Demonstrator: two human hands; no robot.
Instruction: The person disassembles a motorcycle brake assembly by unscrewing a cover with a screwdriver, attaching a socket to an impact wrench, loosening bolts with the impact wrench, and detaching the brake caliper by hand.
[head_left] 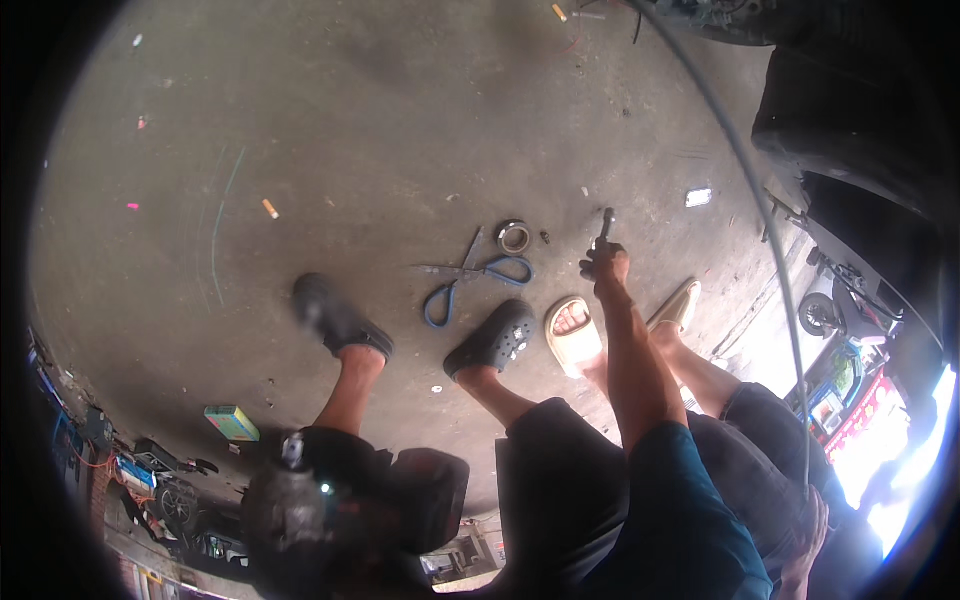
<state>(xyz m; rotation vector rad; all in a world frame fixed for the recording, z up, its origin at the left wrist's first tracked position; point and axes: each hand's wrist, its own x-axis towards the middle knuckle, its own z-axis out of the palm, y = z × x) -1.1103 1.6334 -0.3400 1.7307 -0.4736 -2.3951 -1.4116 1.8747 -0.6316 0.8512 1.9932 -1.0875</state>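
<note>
My right hand [608, 266] reaches forward low over the floor, its fingers wrapped round a short dark metal tool [608, 223]. The tool's upper end sticks out past my fingers; its exact kind is unclear. Left of that hand lie a roll of black tape [513, 237] and a pair of open scissors [468, 272] with blue handles. My left hand does not show. A dark cordless power tool [300, 505], with a small light on and a bulky block [432, 495] beside it, looms blurred at the lower left; whatever holds it is hidden.
Close on my right, a co-worker's beige slide [574, 345] and hand [815, 525] show. A grey hose or cable [745, 160] curves down to that hand. A yellow-green box [232, 422] lies left. Dark vehicle parts [850, 120] bound the upper right; a motorcycle [835, 308] stands farther off.
</note>
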